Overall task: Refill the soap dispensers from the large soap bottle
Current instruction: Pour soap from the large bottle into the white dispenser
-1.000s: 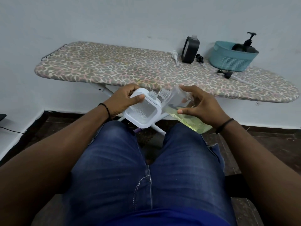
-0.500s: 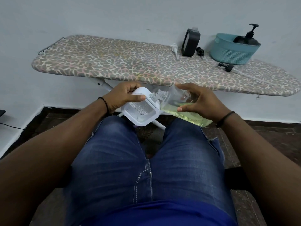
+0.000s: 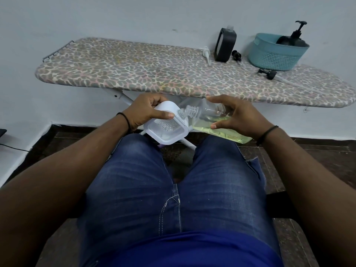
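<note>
Pour in progress at centre frame, just above the knees: the left hand (image 3: 143,112) has its grip wrapped around the white dispenser (image 3: 166,125), thumb clamped along its top edge, while the right hand (image 3: 236,115) pinches the large soap bottle (image 3: 210,120) between fingers and thumb, tipped nearly flat. The threaded neck meets the dispenser's small filler opening. Best to raise the bottle's base slowly and keep the mouths touching, or soap lands on the jeans (image 3: 173,189). The bottle is clear, with pale yellow-green liquid pooled along its lower side, not yet reaching the neck.
</note>
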